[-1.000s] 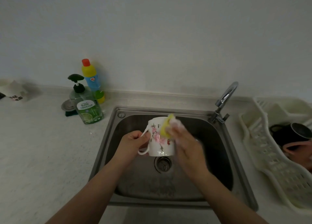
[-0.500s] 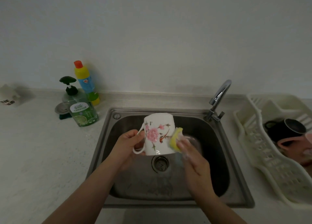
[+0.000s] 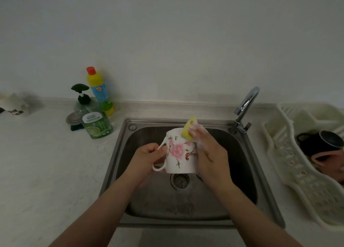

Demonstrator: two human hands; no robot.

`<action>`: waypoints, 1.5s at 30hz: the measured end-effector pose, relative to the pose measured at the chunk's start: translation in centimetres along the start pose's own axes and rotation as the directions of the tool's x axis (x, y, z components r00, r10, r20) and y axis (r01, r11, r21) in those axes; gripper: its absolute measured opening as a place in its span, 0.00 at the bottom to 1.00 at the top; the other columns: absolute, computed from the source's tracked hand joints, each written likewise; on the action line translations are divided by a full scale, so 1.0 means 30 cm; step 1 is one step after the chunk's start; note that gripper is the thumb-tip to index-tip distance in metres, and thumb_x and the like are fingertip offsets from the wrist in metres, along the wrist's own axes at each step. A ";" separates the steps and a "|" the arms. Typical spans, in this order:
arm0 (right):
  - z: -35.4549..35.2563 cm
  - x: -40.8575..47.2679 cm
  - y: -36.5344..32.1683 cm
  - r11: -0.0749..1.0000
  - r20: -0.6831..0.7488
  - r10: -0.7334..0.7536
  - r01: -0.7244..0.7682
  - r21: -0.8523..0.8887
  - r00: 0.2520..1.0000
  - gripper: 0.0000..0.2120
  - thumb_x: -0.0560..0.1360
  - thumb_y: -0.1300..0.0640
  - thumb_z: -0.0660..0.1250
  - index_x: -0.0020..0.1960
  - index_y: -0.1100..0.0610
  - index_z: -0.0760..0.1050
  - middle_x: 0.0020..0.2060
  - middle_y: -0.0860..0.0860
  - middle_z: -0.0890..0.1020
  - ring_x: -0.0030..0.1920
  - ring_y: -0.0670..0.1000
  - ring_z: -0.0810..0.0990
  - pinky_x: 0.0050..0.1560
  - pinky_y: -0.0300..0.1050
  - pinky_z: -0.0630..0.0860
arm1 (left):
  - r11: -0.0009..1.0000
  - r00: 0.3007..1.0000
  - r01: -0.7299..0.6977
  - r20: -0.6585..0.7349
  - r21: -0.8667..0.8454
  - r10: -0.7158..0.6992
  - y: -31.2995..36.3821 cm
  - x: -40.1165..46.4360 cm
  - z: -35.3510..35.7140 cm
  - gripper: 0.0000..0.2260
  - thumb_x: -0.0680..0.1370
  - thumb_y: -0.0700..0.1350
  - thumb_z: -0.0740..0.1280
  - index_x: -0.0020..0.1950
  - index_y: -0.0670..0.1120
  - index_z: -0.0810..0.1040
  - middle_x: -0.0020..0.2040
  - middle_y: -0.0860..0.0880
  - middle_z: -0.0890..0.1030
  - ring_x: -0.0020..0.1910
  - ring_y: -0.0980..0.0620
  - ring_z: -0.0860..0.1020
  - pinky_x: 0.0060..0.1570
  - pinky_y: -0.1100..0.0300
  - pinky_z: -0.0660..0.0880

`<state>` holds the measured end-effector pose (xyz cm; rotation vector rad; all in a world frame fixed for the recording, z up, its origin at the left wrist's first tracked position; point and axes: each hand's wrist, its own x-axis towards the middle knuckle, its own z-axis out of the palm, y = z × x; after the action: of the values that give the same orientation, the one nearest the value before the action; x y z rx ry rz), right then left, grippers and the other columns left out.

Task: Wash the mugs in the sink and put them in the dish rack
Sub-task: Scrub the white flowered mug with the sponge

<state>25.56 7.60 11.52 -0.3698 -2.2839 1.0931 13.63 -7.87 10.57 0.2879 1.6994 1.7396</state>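
Here the left hand (image 3: 149,156) grips the mug (image 3: 181,151), right hand (image 3: 208,153) clasps the sponge (image 3: 189,128), rack (image 3: 290,165) nearby.

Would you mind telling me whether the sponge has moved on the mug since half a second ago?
Yes. The yellow sponge has gone from the floral mug's right side, nearer the drain, up to its upturned base.

Both forearms are bare, with no sleeves in view. The right hand (image 3: 208,153) has white soap suds on its fingers; the left hand (image 3: 149,157) wears no ring or glove.
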 end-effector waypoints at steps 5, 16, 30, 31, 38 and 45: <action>0.000 -0.138 0.051 0.891 0.228 -0.284 0.345 -0.296 0.931 0.22 0.77 0.58 0.56 0.70 0.48 0.68 0.72 0.47 0.67 0.72 0.51 0.67 0.72 0.49 0.63 | 0.994 0.996 -0.063 -0.050 0.085 0.068 -0.019 0.021 -0.035 0.15 0.77 0.44 0.69 0.31 0.46 0.75 0.32 0.46 0.79 0.32 0.50 0.77 0.37 0.54 0.75; 0.059 0.007 0.006 0.655 0.334 -0.334 0.472 -0.590 0.882 0.32 0.56 0.58 0.82 0.60 0.52 0.79 0.62 0.52 0.78 0.67 0.54 0.74 0.67 0.54 0.65 | 0.950 0.986 -0.124 -0.074 0.286 0.151 -0.014 0.055 -0.046 0.14 0.76 0.41 0.72 0.33 0.43 0.71 0.30 0.45 0.73 0.30 0.54 0.72 0.31 0.64 0.70; 0.049 -0.077 0.042 0.842 0.209 -0.347 0.402 -0.361 0.914 0.27 0.73 0.63 0.58 0.71 0.51 0.68 0.74 0.47 0.66 0.73 0.54 0.65 0.72 0.49 0.65 | 0.993 0.995 -0.081 -0.044 0.087 0.085 -0.011 0.053 -0.074 0.14 0.73 0.45 0.73 0.32 0.45 0.71 0.31 0.46 0.76 0.31 0.52 0.74 0.34 0.60 0.73; 0.038 -0.142 0.067 0.842 0.274 -0.347 0.427 -0.331 0.897 0.28 0.74 0.63 0.58 0.73 0.48 0.64 0.76 0.43 0.60 0.75 0.50 0.62 0.74 0.44 0.59 | 0.995 0.996 -0.075 -0.037 0.067 0.077 -0.010 0.047 -0.082 0.14 0.70 0.48 0.73 0.34 0.44 0.71 0.31 0.46 0.76 0.31 0.52 0.75 0.34 0.61 0.73; 0.009 -0.050 0.035 0.994 0.042 -0.102 0.103 -0.030 0.994 0.18 0.81 0.56 0.54 0.69 0.54 0.73 0.73 0.48 0.67 0.74 0.47 0.64 0.71 0.52 0.67 | 0.999 1.000 0.026 0.002 -0.018 -0.026 0.010 0.019 -0.031 0.08 0.78 0.39 0.67 0.39 0.40 0.76 0.35 0.45 0.81 0.33 0.51 0.80 0.32 0.60 0.78; -0.024 -0.048 0.059 0.994 -0.029 -0.017 0.020 0.106 0.999 0.19 0.83 0.57 0.54 0.68 0.38 0.70 0.70 0.44 0.71 0.69 0.45 0.71 0.66 0.50 0.73 | 0.996 0.998 0.044 0.047 -0.075 -0.041 0.008 0.011 -0.024 0.10 0.78 0.38 0.65 0.36 0.41 0.75 0.33 0.46 0.80 0.32 0.53 0.80 0.31 0.60 0.78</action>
<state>27.16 8.47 9.96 -0.3189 -2.1901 1.1872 12.89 -8.21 10.60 0.2529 1.5921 1.7491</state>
